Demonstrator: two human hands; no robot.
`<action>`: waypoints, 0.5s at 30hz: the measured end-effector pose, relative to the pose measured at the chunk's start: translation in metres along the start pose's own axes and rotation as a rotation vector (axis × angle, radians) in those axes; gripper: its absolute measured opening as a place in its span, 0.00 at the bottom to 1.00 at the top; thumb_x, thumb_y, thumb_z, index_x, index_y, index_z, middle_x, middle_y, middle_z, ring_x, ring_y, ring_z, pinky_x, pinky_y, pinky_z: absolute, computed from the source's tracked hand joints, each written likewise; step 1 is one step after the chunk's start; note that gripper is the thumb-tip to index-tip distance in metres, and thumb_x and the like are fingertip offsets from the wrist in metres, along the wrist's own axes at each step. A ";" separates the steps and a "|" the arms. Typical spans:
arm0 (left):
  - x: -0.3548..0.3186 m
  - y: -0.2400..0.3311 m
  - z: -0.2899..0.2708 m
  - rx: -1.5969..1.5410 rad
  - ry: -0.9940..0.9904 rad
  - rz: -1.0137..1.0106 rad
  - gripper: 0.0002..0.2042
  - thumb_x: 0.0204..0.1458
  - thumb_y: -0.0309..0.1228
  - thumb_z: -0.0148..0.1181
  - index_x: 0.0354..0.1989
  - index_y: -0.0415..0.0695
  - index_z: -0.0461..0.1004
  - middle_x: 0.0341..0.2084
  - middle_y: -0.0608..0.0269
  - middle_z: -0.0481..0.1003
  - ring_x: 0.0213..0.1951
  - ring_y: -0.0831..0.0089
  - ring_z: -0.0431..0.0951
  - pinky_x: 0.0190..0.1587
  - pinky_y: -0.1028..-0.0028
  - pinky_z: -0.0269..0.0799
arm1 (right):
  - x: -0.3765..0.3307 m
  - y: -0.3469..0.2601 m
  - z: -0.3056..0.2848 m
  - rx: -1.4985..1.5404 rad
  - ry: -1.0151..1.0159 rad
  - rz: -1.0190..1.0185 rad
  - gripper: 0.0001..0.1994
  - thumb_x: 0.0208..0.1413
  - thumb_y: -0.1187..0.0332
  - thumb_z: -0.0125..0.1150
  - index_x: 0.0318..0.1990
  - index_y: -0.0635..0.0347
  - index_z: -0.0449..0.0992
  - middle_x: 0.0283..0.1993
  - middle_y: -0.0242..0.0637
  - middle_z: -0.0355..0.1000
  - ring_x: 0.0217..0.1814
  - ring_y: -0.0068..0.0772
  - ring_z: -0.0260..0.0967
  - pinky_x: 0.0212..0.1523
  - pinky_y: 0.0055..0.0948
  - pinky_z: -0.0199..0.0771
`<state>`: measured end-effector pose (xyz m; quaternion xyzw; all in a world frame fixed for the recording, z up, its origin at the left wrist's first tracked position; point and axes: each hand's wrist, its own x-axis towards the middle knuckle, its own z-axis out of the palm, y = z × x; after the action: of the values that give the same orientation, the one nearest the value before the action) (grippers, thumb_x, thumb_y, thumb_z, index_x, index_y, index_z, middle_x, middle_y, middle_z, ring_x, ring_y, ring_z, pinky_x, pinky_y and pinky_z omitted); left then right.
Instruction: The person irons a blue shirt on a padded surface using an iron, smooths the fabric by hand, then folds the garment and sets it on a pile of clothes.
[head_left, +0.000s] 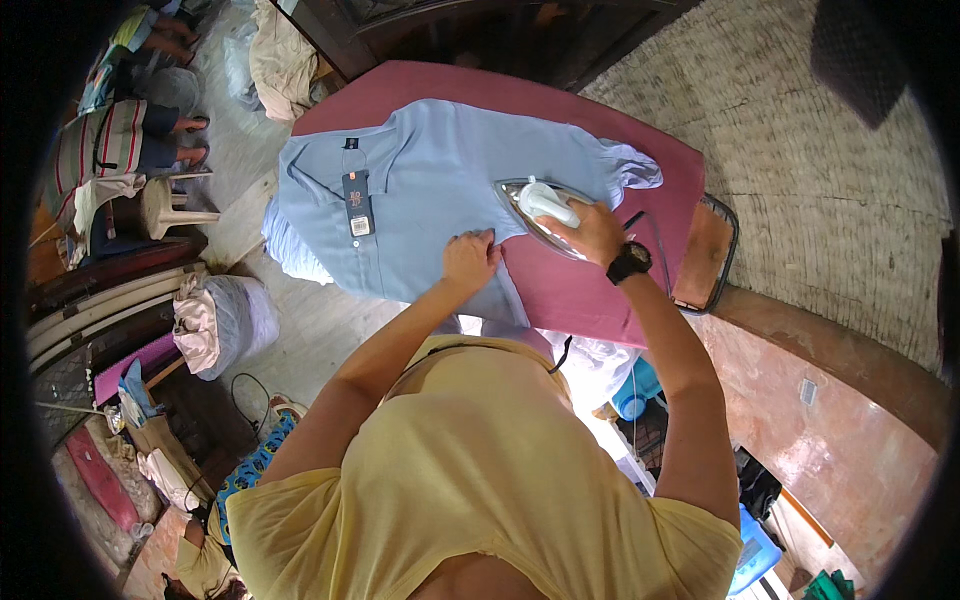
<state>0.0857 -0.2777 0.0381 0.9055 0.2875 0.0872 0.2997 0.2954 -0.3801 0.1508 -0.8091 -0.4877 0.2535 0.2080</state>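
A light blue collared shirt [430,170] lies spread over a maroon ironing board [590,300], its collar toward the left and a sleeve toward the right. My right hand [592,230], with a black watch at the wrist, is closed round the handle of a white clothes iron [545,203]. The iron rests on the shirt near the sleeve and the board's bare part. On the shirt's near part lies my left hand [471,258], pressing the cloth, its fingers partly bent. A dark hang tag [357,203] hangs at the shirt's front opening, below the collar.
A metal-framed rest [708,255] juts from the board's right end. Beyond it runs a pale textured surface [790,200]. To the left stand a plastic bag of cloth [228,325] and a cream stool [165,208]. Other people's legs [165,135] show at the far left.
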 end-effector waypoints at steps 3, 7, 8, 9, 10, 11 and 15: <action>0.000 0.001 0.000 0.014 -0.108 -0.057 0.09 0.51 0.37 0.58 0.31 0.44 0.73 0.27 0.56 0.77 0.35 0.56 0.78 0.41 0.56 0.71 | 0.007 -0.007 0.018 -0.011 0.062 -0.037 0.34 0.52 0.38 0.60 0.36 0.71 0.79 0.32 0.58 0.76 0.38 0.58 0.76 0.41 0.47 0.76; -0.001 0.005 -0.003 0.029 -0.044 -0.037 0.09 0.51 0.36 0.59 0.29 0.43 0.73 0.25 0.56 0.76 0.33 0.54 0.77 0.39 0.56 0.71 | 0.018 -0.022 0.029 0.074 0.059 0.175 0.34 0.54 0.38 0.59 0.34 0.72 0.79 0.31 0.61 0.75 0.37 0.62 0.75 0.39 0.49 0.75; -0.003 0.006 -0.004 0.043 -0.079 -0.047 0.09 0.51 0.37 0.58 0.30 0.44 0.73 0.26 0.56 0.77 0.34 0.55 0.77 0.39 0.56 0.71 | 0.012 -0.013 0.040 0.074 0.116 0.143 0.35 0.54 0.37 0.58 0.33 0.72 0.79 0.30 0.61 0.75 0.36 0.64 0.74 0.37 0.50 0.75; -0.002 0.005 -0.006 0.061 -0.110 -0.060 0.09 0.51 0.37 0.58 0.31 0.44 0.74 0.27 0.57 0.77 0.35 0.56 0.77 0.40 0.57 0.71 | 0.006 -0.009 0.044 0.073 0.109 0.141 0.32 0.55 0.41 0.59 0.35 0.71 0.79 0.29 0.59 0.75 0.35 0.60 0.75 0.36 0.48 0.74; -0.003 0.004 -0.007 0.051 -0.094 -0.056 0.09 0.51 0.36 0.58 0.31 0.44 0.74 0.27 0.57 0.77 0.35 0.56 0.77 0.40 0.57 0.71 | -0.005 -0.006 0.045 0.073 0.100 0.138 0.29 0.56 0.44 0.60 0.38 0.70 0.79 0.29 0.56 0.76 0.34 0.56 0.76 0.35 0.45 0.74; -0.003 0.004 -0.006 0.041 -0.079 -0.051 0.09 0.51 0.36 0.58 0.31 0.44 0.74 0.27 0.57 0.77 0.35 0.56 0.77 0.40 0.57 0.71 | -0.012 -0.002 0.046 0.073 0.090 0.135 0.25 0.57 0.48 0.61 0.40 0.68 0.79 0.28 0.54 0.76 0.33 0.52 0.77 0.33 0.42 0.74; -0.004 -0.003 0.003 0.011 -0.016 0.017 0.09 0.54 0.37 0.56 0.32 0.43 0.74 0.25 0.53 0.76 0.30 0.51 0.76 0.36 0.55 0.71 | -0.003 -0.012 0.046 0.122 0.043 0.241 0.23 0.59 0.50 0.59 0.41 0.66 0.79 0.28 0.48 0.77 0.33 0.45 0.79 0.33 0.37 0.76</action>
<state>0.0818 -0.2794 0.0338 0.9101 0.2779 0.0811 0.2964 0.2581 -0.3738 0.1224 -0.8528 -0.3662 0.2887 0.2353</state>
